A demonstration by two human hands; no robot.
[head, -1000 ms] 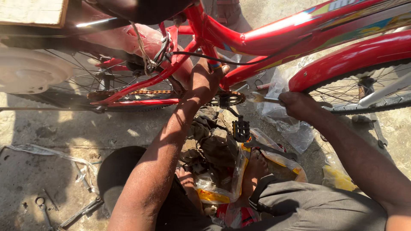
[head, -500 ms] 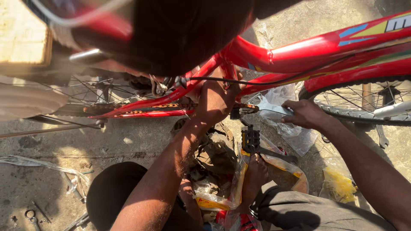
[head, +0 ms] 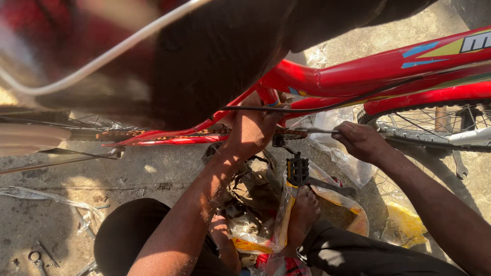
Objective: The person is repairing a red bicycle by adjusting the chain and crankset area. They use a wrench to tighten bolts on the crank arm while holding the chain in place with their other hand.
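Closer now than half a second back: the head has dipped in, the dark saddle fills the top of the view, and both hands have held their places at the crank. Left hand point(head: 253, 130) is wrapped on the red bicycle frame point(head: 358, 76) right at the bottom bracket, fingers closed around the tubes, steadying. Right hand point(head: 360, 140) is fisted tight on the handle of a slim metal tool point(head: 312, 131), probably a screwdriver or thin spanner, though glare hides its tip. That tool lies nearly level, its long axis pointing from the right hand leftwards at the crank hub, just beside the left palm. So the work point sits between the 2 hands, touching the left, a short way off the right. Black pedal point(head: 297, 171) hangs straight below the hub, above a bare foot point(head: 304, 212) resting on crumpled plastic bags point(head: 337, 153). Front wheel point(head: 434, 125) stands off to the right.
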